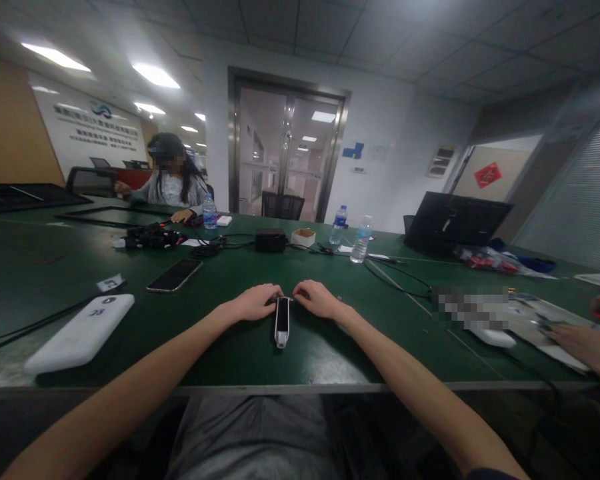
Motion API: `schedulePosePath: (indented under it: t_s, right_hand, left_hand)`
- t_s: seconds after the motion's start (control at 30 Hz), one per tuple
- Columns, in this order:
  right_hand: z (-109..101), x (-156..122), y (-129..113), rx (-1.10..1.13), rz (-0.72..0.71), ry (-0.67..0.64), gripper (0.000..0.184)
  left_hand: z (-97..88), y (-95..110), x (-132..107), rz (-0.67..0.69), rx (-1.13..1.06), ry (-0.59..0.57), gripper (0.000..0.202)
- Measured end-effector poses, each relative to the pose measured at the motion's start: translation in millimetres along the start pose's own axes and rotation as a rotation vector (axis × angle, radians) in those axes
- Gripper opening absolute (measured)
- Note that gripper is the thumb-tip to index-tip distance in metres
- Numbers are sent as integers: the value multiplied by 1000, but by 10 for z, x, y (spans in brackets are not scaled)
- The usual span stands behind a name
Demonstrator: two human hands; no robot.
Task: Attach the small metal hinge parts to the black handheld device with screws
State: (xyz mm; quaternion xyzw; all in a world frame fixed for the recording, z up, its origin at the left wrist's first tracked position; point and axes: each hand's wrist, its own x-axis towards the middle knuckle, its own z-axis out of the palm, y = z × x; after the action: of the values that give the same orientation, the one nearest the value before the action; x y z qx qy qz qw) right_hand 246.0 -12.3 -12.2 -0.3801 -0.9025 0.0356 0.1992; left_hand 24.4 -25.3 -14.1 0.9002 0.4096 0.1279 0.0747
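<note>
A slim white device [282, 320] with a long black top and a narrow pale tip lies on the green table, its tip toward me. My left hand [256, 302] rests at its far left side, fingers curled and pinched close to the far end. Across from it, my right hand [319, 299] has its fingers bent inward, just right of that same end. Something small and thin shows between the fingertips there, too small to name. Both hands touch or almost touch the tabletop.
To the left lie a black phone [175, 275] and a white power bank [83, 333]. Two water bottles [361, 239], a black box [271, 240] and an open small box [303, 237] stand beyond. A person [173, 177] sits opposite; another person's hand [580, 343] is at right.
</note>
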Motion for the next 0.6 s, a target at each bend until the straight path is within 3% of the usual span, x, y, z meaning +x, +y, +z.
schedulePosePath:
  t_s: [0.6]
  right_hand:
    - [-16,-7,57,-26,-18,-159,15]
  left_hand:
    - [18,-3,9,12,30,5,25]
